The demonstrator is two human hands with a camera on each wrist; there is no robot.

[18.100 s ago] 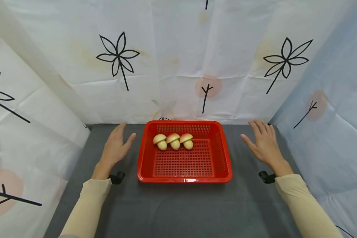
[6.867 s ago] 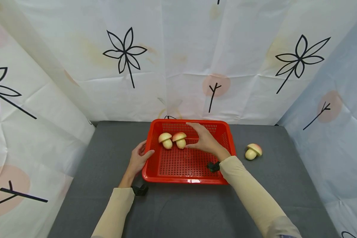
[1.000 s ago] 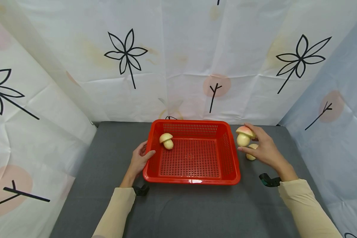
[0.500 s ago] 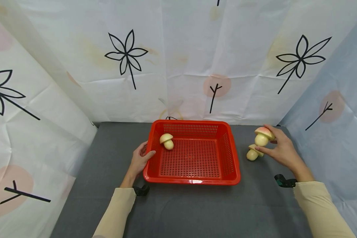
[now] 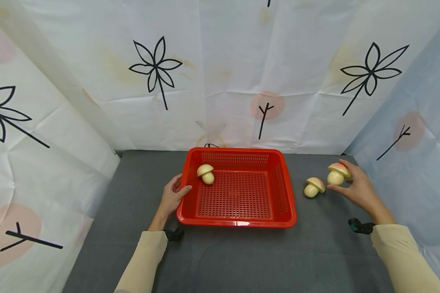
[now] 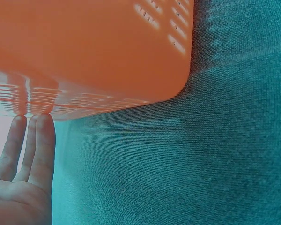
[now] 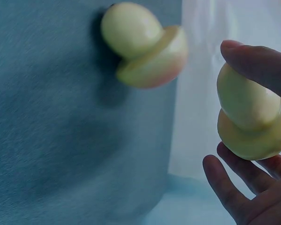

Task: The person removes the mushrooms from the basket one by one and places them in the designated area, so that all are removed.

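Note:
My right hand pinches a mushroom with a pale yellow stem and a reddish-tinged cap between thumb and fingers. In the right wrist view this mushroom hangs apart from the table. A second mushroom lies on its side on the table, just left of the held one. One more pale mushroom rests inside the red plastic basket, near its left wall. My left hand grips the basket's left side, thumb over the rim. Its fingertips touch the outer wall.
A dark grey cloth covers the table. White patterned curtains close off the back and both sides. A thin black cable shows behind the basket. Each wrist wears a black camera mount.
The right hand has carried the mushroom rightward from the basket's right edge, past the mushroom on the table, and lowered it. The left hand and basket stay put.

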